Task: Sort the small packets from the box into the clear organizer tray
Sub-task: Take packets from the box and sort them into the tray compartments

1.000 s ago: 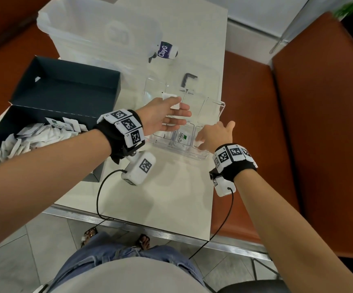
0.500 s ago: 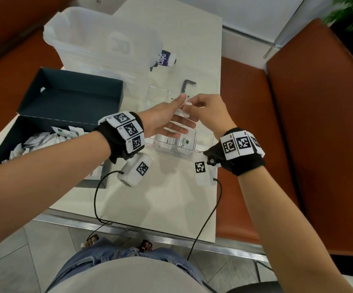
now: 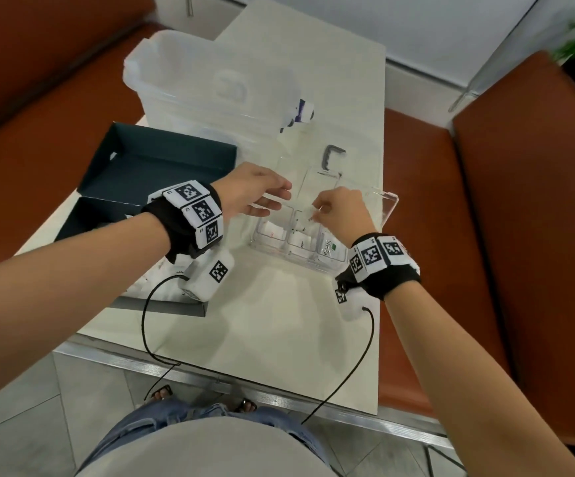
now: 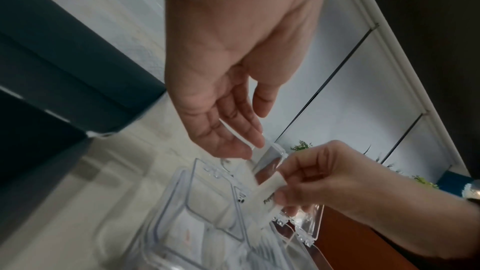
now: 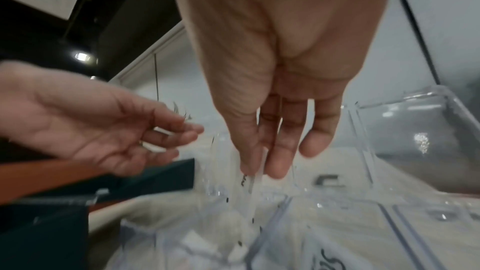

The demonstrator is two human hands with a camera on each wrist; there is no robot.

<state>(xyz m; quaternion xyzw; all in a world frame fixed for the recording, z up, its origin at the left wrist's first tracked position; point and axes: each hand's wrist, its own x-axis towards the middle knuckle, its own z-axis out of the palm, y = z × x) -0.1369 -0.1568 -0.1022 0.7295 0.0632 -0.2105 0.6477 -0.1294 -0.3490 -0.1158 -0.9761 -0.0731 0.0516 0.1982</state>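
Clear organizer tray (image 3: 387,208) on table (image 3: 279,321), packets already in its near compartments. Right hand (image 3: 343,210) pinches one white packet (image 3: 308,215) just above the middle cells; 0.5 s ago it took the packet at the left fingertips. Left hand (image 3: 255,194) has since pulled back leftward, fingers loosely curled around more packets (image 5: 158,130). Dark box (image 3: 162,166) far left.

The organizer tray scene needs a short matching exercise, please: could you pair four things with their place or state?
Things:
1. right hand
2. left hand
3. green-printed packet
4. dark box

States:
a. lies in a near tray compartment
b. holds thin white packets
c. stands open, left of the tray
d. pinches a white packet above the tray

Pairs: 1-d, 2-b, 3-a, 4-c
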